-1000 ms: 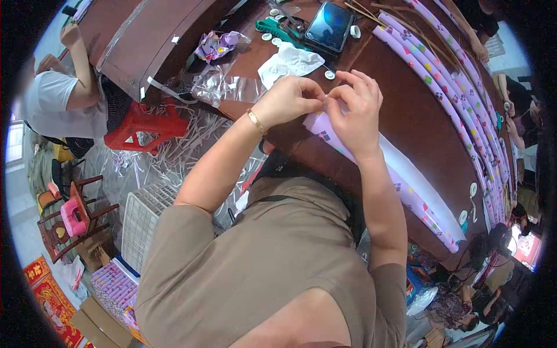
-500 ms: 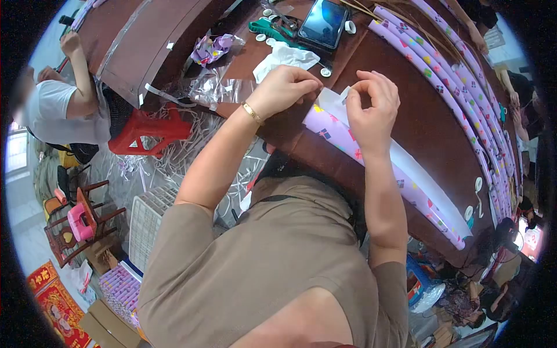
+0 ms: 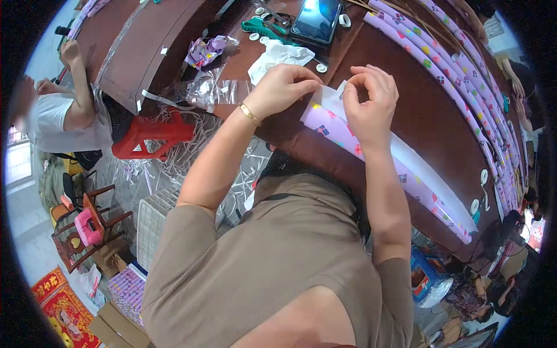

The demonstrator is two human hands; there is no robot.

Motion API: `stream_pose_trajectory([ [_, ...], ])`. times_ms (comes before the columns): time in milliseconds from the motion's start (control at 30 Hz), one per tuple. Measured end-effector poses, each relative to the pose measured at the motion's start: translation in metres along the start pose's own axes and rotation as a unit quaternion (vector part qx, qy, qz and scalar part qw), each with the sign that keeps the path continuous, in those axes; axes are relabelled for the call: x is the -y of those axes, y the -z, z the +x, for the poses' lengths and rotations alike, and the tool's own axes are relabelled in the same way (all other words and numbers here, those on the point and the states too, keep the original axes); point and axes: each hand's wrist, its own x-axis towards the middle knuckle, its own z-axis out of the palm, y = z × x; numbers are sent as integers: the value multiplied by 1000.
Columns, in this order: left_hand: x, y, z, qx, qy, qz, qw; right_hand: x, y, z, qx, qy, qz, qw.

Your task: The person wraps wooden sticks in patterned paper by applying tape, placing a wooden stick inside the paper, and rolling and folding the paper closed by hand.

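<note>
A long sheet of purple patterned paper (image 3: 342, 132), white on its reverse, lies partly rolled along the near table edge. At its upper left end my left hand (image 3: 285, 88) has thumb and forefinger pressed together; what they hold is too small to make out. To the right, my right hand (image 3: 370, 104) pinches with thumb and finger beside a small white strip (image 3: 341, 88). Whether it grips that strip I cannot tell. A crumpled white tissue (image 3: 278, 60) lies just beyond my left hand.
Beyond the hands are a tablet (image 3: 316, 20), green-handled scissors (image 3: 261, 26), a crumpled purple wrapper (image 3: 206, 51) and clear plastic (image 3: 203, 93). Several long patterned rolls (image 3: 429, 64) lie at the right. A person (image 3: 64, 113) sits at the left near a red stool (image 3: 152, 136).
The whole view has shifted slightly. Both hands stay at the paper's upper end, and their pinched shape is nearly the same.
</note>
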Motion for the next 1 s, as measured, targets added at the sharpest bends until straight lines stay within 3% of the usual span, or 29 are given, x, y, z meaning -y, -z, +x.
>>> stream_pose_trajectory([
  [167,-4,-10,1,-10,-42,43,998,0,0,-1,-3,-3,3,1000],
  [267,-10,-18,-1,-70,-22,97,993,-1,0,-1,-5,-1,1,1000],
  [333,-7,-22,-1,-100,-58,169,979,-2,-1,-1,-5,0,3,1000],
  [467,-7,-26,0,-97,-35,196,975,-3,0,-1,-3,-1,-5,1000],
  [567,-2,-22,-3,-101,-65,29,992,-10,-5,0,-21,-4,-5,1000],
  [700,-8,-39,-20,-161,-81,-9,984,-9,-3,0,-24,-14,-27,999],
  [800,-10,-55,-38,-285,-259,222,896,-11,-5,-2,-28,-16,-30,999],
  [833,-14,-58,-44,-295,-283,236,881,-13,-6,-3,-27,-19,-40,999],
  [867,-17,-59,-47,-290,-288,232,883,-15,-8,-3,-30,-23,-47,998],
  [967,-24,-64,-47,-146,-310,312,886,-12,-7,-4,-33,-33,-38,998],
  [1000,-25,-66,-45,-145,-313,309,886,-13,-2,-4,-35,-34,-42,998],
])
